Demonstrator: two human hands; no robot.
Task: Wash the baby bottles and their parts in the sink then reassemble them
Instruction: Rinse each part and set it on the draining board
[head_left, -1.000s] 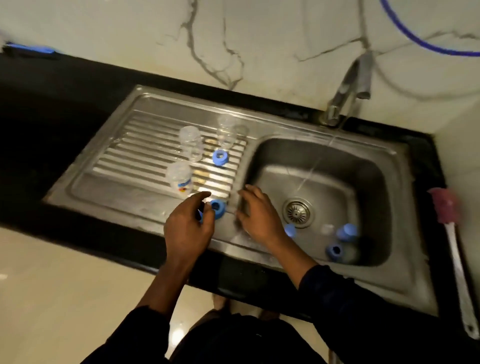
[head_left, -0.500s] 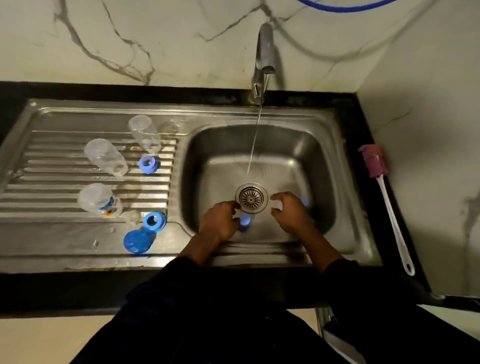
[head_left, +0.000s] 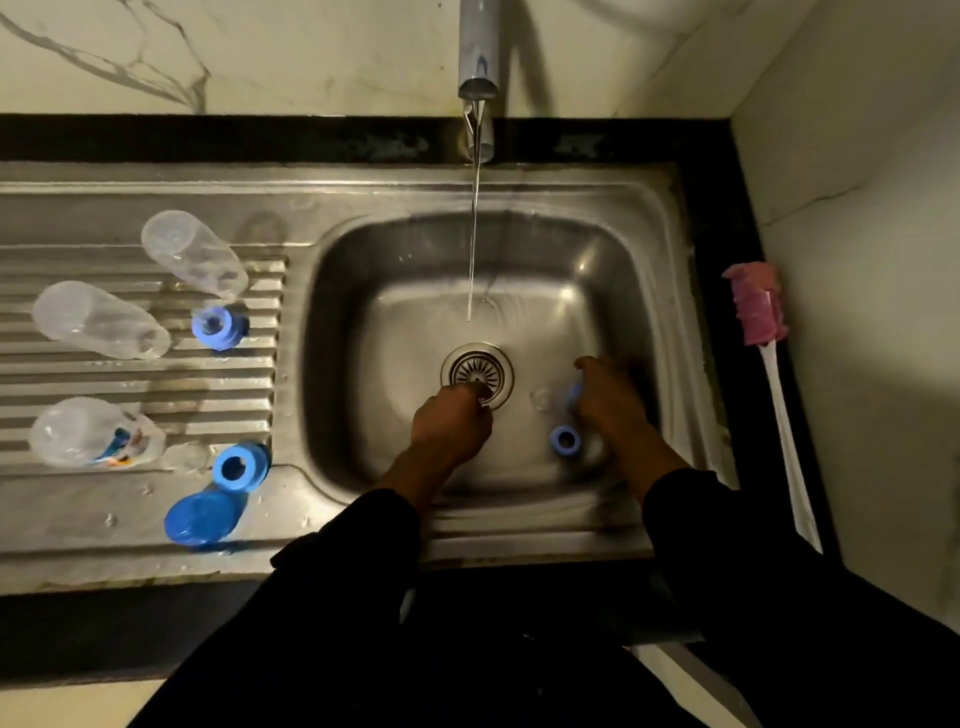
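Note:
Three clear baby bottles (head_left: 195, 254) (head_left: 98, 319) (head_left: 93, 434) lie on the ribbed drainboard (head_left: 130, 379). Beside them are two blue collar rings (head_left: 218, 325) (head_left: 240, 466) and a blue cap (head_left: 200, 517). Both hands are down in the sink basin (head_left: 337, 270). My left hand (head_left: 452, 421) has its fingers curled at the edge of the drain (head_left: 477, 371); whether it holds anything is hidden. My right hand (head_left: 608, 400) curls round a blue part (head_left: 574, 394). A clear teat (head_left: 540, 399) and another blue ring (head_left: 564, 439) lie loose between the hands.
The tap (head_left: 478, 52) runs a thin stream of water (head_left: 472, 249) into the basin behind the drain. A bottle brush (head_left: 758, 306) with a pink head and white handle lies on the black counter at the right, against the wall.
Both hands left the drainboard's blue parts and went into the basin. My right hand has shifted right onto a blue part; the left stays curled by the drain.

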